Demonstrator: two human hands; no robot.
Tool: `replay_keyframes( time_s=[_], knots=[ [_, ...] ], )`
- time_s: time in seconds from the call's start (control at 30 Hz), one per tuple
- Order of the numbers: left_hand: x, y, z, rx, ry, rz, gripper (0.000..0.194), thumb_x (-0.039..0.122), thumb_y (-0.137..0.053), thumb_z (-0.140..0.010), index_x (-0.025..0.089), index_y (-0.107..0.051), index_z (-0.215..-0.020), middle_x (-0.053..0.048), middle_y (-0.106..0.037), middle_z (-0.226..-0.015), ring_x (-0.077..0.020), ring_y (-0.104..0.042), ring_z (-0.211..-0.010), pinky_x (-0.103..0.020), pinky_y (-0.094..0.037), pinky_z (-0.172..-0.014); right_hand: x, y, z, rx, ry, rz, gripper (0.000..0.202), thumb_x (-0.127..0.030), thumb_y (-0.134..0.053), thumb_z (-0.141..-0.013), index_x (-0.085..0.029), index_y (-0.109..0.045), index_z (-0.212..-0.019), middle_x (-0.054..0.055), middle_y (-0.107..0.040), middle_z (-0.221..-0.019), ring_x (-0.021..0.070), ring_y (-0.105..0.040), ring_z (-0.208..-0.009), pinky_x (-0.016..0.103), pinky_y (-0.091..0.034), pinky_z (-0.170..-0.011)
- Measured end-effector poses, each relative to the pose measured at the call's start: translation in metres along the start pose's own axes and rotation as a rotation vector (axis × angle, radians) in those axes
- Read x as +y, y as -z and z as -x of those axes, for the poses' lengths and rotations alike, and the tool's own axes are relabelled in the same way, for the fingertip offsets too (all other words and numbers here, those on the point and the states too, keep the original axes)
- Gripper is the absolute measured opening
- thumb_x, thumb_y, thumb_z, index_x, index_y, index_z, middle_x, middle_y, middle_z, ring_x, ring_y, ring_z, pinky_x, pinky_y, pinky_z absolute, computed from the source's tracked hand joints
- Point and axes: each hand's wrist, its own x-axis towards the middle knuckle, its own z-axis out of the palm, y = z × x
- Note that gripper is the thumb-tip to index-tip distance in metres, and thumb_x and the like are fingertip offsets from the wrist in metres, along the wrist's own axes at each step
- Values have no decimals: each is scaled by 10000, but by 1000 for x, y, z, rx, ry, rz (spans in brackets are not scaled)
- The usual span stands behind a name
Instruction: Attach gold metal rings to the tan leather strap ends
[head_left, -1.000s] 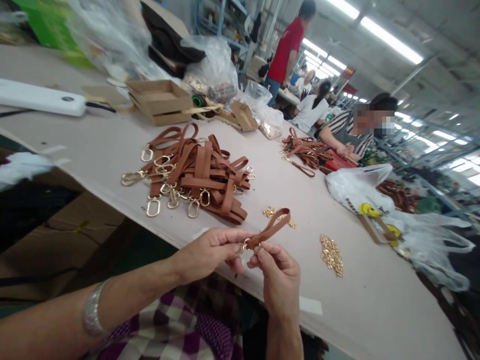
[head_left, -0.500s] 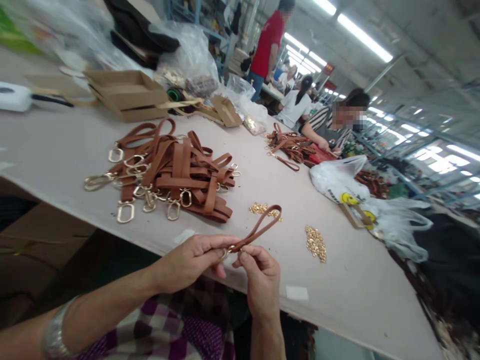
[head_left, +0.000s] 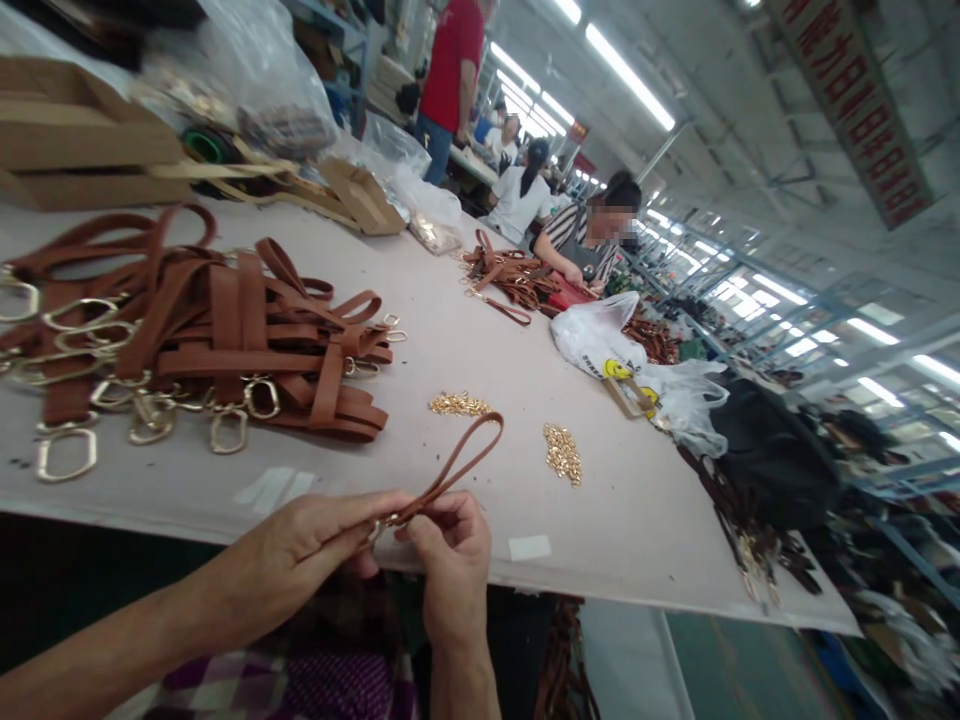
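Both hands hold one brown leather wrist strap (head_left: 457,465) over the table's near edge, its loop sticking up and to the right. My left hand (head_left: 307,545) pinches the metal hardware end. My right hand (head_left: 456,560) grips the strap just beside it, thumb against the underside. Fingers partly hide the metal fitting between them. Beyond the loop lie a small pile of gold-coloured metal pieces (head_left: 454,403) and a second gold pile (head_left: 562,455) to its right. A large heap of brown leather straps (head_left: 240,340) with gold clasps lies to the left.
Cardboard boxes (head_left: 75,130) and plastic bags (head_left: 270,90) line the far left side. White plastic bags (head_left: 600,335) stand at the right, near a black bag (head_left: 780,450). A co-worker in a striped top (head_left: 577,240) sits across the table by another strap heap (head_left: 510,278).
My view has swung to the right, so the table's things appear further left. Both hands keep their hold on the wrist strap, with only slight finger movement.
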Motion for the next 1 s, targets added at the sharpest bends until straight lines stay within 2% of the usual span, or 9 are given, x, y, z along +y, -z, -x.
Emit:
replay_keyframes(
  time_s=[0.13,0.27,0.33,0.4,0.5,0.6,0.7,0.87,1.0],
  knots=[
    [11,-2,-4,-27,-20,40,374,317,-612,-826,306,-696,-1190,-7,-712,-649,-194,-657,-658,-228,-521,-677,1,1,2,56,49,-92,207,-244,-731,-766,-197,-540,-831,-32,-625,-760,115,-594,-698,252,-497,-669],
    [19,-6,-12,-98,90,268,328,346,-616,-838,282,-715,-1144,-30,-743,-983,-215,-685,-841,-267,-538,-801,-2,3,0,74,44,-71,226,-254,-740,-765,-199,-554,-880,-42,-585,-789,103,-575,-718,234,-487,-657],
    [20,-7,-17,-157,173,440,299,367,-600,-854,256,-715,-1106,-40,-722,-1065,-221,-679,-909,-287,-539,-832,-5,5,0,62,30,-12,219,-255,-740,-767,-194,-565,-882,-45,-577,-777,95,-561,-715,225,-472,-662],
    [20,-10,-21,-191,230,539,271,401,-606,-856,215,-717,-1020,-42,-727,-936,-196,-677,-835,-264,-544,-770,-7,7,-1,35,19,34,214,-252,-743,-763,-188,-568,-868,-45,-582,-753,95,-551,-702,227,-459,-664],
    [17,-15,-25,-157,266,559,291,452,-637,-840,172,-693,-892,-16,-679,-679,-133,-625,-628,-188,-501,-610,-7,9,-3,7,-15,28,239,-238,-757,-742,-187,-559,-865,-33,-622,-753,108,-565,-698,245,-462,-671],
    [9,-20,-26,-160,241,537,304,454,-610,-864,174,-690,-948,-2,-649,-587,-106,-580,-541,-158,-456,-543,-4,10,-5,7,-29,-44,282,-234,-761,-734,-195,-538,-902,-6,-677,-816,132,-608,-740,276,-490,-710],
    [2,-23,-23,-131,186,506,271,412,-611,-870,209,-702,-1026,-1,-676,-647,-124,-613,-593,-173,-489,-570,-1,10,-5,27,1,-75,319,-231,-766,-729,-203,-526,-939,18,-705,-877,155,-641,-801,301,-513,-746],
    [3,-19,-20,-68,82,407,213,357,-652,-836,229,-737,-983,-19,-707,-829,-144,-638,-620,-203,-521,-575,1,0,0,76,43,-53,315,-222,-757,-740,-212,-520,-948,5,-704,-857,151,-649,-779,293,-525,-726],
    [6,-17,-23,-58,163,544,201,380,-705,-799,220,-730,-918,-9,-685,-821,-115,-617,-621,-185,-516,-588,-4,-3,-3,60,59,55,326,-227,-744,-751,-220,-518,-986,0,-702,-871,153,-653,-800,293,-525,-742]
  ],
)
